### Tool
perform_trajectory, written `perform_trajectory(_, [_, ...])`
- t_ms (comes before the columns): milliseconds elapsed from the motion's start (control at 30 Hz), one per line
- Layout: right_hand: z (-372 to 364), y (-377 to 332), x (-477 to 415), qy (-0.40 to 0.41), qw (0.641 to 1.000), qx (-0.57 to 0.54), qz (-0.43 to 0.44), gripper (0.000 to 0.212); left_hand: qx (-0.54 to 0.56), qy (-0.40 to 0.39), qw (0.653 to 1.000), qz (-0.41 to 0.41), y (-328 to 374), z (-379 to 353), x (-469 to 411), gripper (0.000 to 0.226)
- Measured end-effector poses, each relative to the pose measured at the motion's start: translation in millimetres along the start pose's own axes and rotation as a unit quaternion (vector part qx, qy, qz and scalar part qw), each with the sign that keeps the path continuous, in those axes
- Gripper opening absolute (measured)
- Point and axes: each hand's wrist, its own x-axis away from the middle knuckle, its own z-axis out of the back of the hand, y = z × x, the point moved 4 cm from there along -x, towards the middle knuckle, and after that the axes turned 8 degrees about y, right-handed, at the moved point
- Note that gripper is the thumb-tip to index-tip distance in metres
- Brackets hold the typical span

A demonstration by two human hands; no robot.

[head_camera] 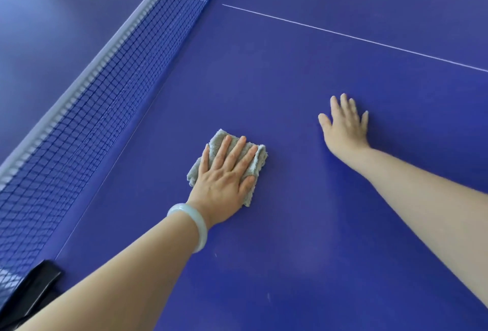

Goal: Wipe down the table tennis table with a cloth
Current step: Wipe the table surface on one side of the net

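"Along the left side, what's on your feed?"

"I see the net (87, 108) running diagonally. Its black clamp (35, 284) sits at the lower left corner, cut off by the frame edge and partly behind the left forearm."

"And the hands?"

"The left hand (224, 180) lies flat on a grey cloth (261, 159), fingers straight and slightly spread, thumb out. It presses the cloth onto the blue table (303, 251), a little way from the net. A pale bangle (194, 225) sits on that wrist. Much of the cloth is hidden under the palm. I only see its fuzzy edges around the fingers, so I can't tell how it is folded."

"Further right?"

"Well apart from the cloth, the right hand (346, 127) rests palm down directly on the table, fingers spread, holding nothing. It looks slightly blurred. A thin white line (343, 36) crosses the surface beyond it and runs out of frame at the right."
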Motion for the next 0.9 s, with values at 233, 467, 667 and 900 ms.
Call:
perform_trajectory(233, [-25, -49, 146, 0.051, 0.995, 0.062, 0.053, 0.066, 0.012, -0.007, 1.0, 0.015, 1, 1, 4, 0.061])
perform_trajectory(467, [-25, -51, 153, 0.039, 0.996, 0.04, 0.07, 0.066, 0.069, 0.021, 0.974, 0.216, -52, 5, 84, 0.056])
perform_trajectory(667, [-22, -52, 154, 0.045, 0.996, 0.015, 0.072, 0.067, 0.068, 0.043, 0.996, -0.031, 130, -37, 152, 0.068])
perform_trajectory(900, [-22, -49, 155, 0.047, 0.995, 0.027, 0.086, 0.066, 0.001, 0.082, 0.997, 0.0, 28, -15, 154, 0.056])
